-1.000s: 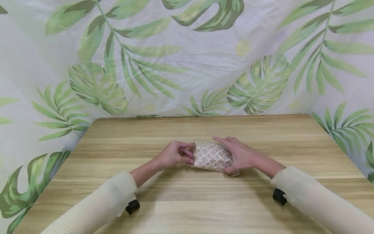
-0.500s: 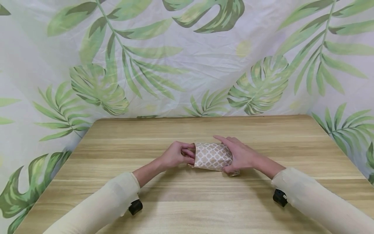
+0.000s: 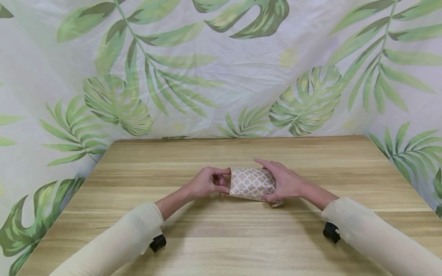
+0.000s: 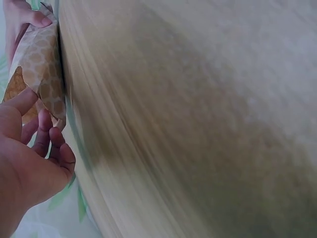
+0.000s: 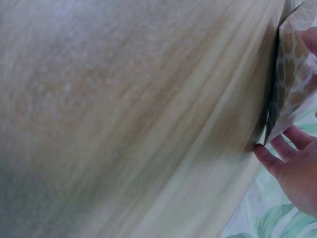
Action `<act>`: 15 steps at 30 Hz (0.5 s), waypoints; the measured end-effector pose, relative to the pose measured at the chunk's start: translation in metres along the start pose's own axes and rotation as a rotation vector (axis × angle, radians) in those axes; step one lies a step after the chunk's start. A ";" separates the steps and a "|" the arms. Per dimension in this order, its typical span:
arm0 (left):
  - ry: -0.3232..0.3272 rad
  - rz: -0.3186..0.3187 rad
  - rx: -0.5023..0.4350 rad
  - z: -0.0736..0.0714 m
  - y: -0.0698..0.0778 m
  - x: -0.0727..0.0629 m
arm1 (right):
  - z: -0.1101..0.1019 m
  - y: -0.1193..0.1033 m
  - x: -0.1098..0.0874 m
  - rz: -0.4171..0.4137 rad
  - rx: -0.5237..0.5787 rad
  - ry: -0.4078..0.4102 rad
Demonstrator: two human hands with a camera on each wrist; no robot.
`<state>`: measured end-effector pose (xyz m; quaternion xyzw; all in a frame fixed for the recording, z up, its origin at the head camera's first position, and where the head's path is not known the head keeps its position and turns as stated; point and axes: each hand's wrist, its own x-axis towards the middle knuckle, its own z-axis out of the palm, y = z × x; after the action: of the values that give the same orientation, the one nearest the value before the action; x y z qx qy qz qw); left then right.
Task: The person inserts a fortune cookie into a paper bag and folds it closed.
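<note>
Patterned bag (image 3: 250, 184): laid on its side at mid-frame, slightly right of centre, its mouth turned to frame left; compared with half a second ago, its place is almost unchanged.
Left hand (image 3: 205, 183): bent fingers are set at the open mouth, index along the far rim, thumb by the near rim; whether the rim is pinched cannot be told. The middle fingers are now drawn back between thumb and index, and more of the brown interior is shown.
Right hand (image 3: 286, 182): the bag's folded end is gripped, the index finger extended toward the upper left; its tip has been shifted slightly up and right.
Table (image 3: 221, 245): the far edge is seen above the hands, well apart from them; the side edges are farther off, and a broad stretch of wood is left between the sleeves (image 3: 114, 237) at lower centre.
Leafy backdrop (image 3: 235, 88): hung just behind the far edge.
</note>
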<state>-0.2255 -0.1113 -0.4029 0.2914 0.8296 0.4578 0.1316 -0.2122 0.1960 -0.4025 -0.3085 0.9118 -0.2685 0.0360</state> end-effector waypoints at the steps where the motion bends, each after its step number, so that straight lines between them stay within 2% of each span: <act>1: 0.008 -0.002 -0.001 0.000 0.000 0.000 | 0.000 0.000 0.000 0.000 0.001 0.000; 8: 0.040 -0.005 0.020 0.002 0.000 -0.001 | 0.000 -0.001 0.001 0.003 0.007 0.001; 15: 0.073 -0.007 0.081 0.006 -0.003 0.001 | 0.000 0.000 0.000 0.003 -0.015 -0.006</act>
<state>-0.2243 -0.1077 -0.4088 0.2767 0.8526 0.4339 0.0909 -0.2122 0.1957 -0.4023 -0.3082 0.9141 -0.2610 0.0367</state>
